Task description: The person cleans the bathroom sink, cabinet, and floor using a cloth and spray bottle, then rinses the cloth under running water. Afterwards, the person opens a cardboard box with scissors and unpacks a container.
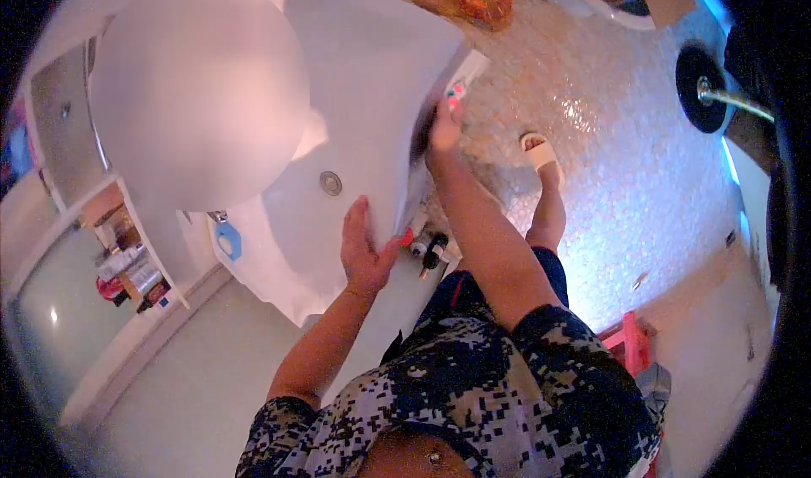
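A large white basin [363,64] with a round metal drain [330,183] fills the upper middle. Over its near part my left hand [368,248] is open, fingers spread and thumb pointing right toward a small red thing [407,238] at the edge. Whether it touches the basin cannot be made out. My right hand [445,130] is at the basin's right rim, its fingers closed and partly hidden. Right at its fingertips is a small white, red and teal item [457,92]; what exactly the hand grips is unclear.
A blue item [228,241] lies on the basin's left corner. Bottles and packets [131,271] stand on a shelf at left. Dark and light fittings [435,250] sit below the basin. On the wet tiled floor are a sandaled foot [538,150] and a red stool [629,343].
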### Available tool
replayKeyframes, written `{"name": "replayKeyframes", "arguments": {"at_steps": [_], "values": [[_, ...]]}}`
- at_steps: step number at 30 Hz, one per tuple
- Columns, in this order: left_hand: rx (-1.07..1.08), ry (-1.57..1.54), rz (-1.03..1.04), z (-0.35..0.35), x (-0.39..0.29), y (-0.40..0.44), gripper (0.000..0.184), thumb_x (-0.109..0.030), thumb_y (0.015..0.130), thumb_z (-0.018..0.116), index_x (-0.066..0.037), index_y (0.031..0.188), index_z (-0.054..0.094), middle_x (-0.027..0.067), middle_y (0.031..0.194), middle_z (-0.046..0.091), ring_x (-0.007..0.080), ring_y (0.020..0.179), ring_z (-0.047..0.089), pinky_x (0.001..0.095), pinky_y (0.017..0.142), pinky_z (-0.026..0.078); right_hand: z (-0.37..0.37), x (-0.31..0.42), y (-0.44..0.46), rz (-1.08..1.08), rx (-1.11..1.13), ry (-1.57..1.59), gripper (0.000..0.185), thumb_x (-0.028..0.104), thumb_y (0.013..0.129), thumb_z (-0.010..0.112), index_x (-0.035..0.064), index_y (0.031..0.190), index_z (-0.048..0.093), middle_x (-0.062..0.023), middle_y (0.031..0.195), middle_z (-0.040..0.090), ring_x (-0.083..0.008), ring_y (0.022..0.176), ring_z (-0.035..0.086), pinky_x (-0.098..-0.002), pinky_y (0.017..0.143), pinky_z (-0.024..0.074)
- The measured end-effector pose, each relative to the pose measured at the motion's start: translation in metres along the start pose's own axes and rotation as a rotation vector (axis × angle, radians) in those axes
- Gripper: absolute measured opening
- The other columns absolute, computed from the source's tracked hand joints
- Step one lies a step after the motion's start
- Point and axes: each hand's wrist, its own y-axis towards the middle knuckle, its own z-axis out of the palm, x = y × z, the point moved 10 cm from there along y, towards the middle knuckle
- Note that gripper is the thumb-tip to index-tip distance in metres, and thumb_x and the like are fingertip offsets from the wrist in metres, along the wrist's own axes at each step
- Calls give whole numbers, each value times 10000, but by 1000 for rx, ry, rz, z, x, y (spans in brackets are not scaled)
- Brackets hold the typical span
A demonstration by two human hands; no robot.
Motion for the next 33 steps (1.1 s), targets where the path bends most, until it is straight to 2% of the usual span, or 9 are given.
{"name": "replayKeyframes", "arguments": {"at_steps": [3, 9, 11, 14, 17, 19, 24, 29, 33], "values": [[7, 35, 67, -2, -9, 2, 709, -252, 711, 679, 41, 1280, 373, 236, 1270, 438, 379, 1172, 436, 415, 998, 338, -16, 80, -89, 42, 334, 38, 530, 214, 923, 432, -11, 1365, 246, -266, 1403, 246, -377, 1298, 264, -408, 1071, 202], [-15, -16, 89, -7, -22, 8, 690, -314, 716, 672, -35, 1281, 390, 238, 1223, 465, 409, 1115, 461, 444, 944, 382, -41, 173, -150, 204, 255, -68, 441, 329, 962, 354, 61, 1311, 372, -144, 1261, 449, -233, 1166, 423, -348, 949, 360], [-38, 0, 102, -8, -25, 10, 696, -324, 716, 671, -52, 1290, 387, 237, 1209, 472, 409, 1090, 475, 447, 921, 399, -50, 209, -121, 63, 215, 181, 416, 320, 954, 383, 65, 1280, 427, -153, 1275, 450, -244, 1177, 425, -360, 954, 359], [-37, 22, 122, -8, -37, 10, 724, -340, 716, 677, -48, 1305, 375, 243, 1207, 473, 405, 1077, 485, 446, 904, 415, -15, 341, -152, -915, 298, -502, 348, 254, 864, 511, 56, 1148, 542, -162, 1295, 435, -321, 1197, 407, -405, 952, 361], [-61, 5, 120, -13, -34, 7, 714, -359, 722, 674, -46, 1298, 390, 250, 1190, 483, 409, 1068, 491, 449, 895, 420, 48, 329, -177, -1173, 392, -1212, 350, 234, 800, 554, 68, 1108, 576, -150, 1249, 470, -340, 1130, 454, -411, 945, 362], [-44, 20, 105, -10, -32, 11, 717, -363, 718, 678, -45, 1294, 394, 246, 1185, 486, 407, 1065, 493, 451, 884, 425, 58, 338, -127, -1205, 276, -1154, 329, 228, 738, 556, 105, 1039, 611, -97, 1100, 569, -326, 1079, 502, -438, 943, 347], [-18, 83, 132, 4, -18, 6, 756, -358, 706, 686, -36, 1311, 366, 245, 1233, 451, 408, 1094, 475, 447, 900, 411, 75, 362, -10, -485, 496, -1483, 430, 307, 840, 492, 64, 1192, 527, -122, 1187, 552, -305, 1119, 494, -401, 971, 341], [-22, 127, 69, -5, -54, 48, 842, -396, 690, 689, -30, 1350, 315, 305, 1364, 276, 463, 1226, 326, 518, 974, 316, 40, 317, 15, 55, 1086, -293, 617, 401, 931, 416, 85, 1421, 214, -98, 1415, 323, -173, 1268, 344, -314, 1041, 280], [-50, 232, 1, 5, -101, 129, 871, -474, 692, 671, -62, 1367, 306, 329, 1409, 126, 527, 1281, 148, 589, 986, 242, 32, 301, 20, 199, 1092, -220, 617, 458, 920, 411, 100, 1403, 273, -89, 1377, 378, -200, 1257, 352, -344, 1043, 270]]}}
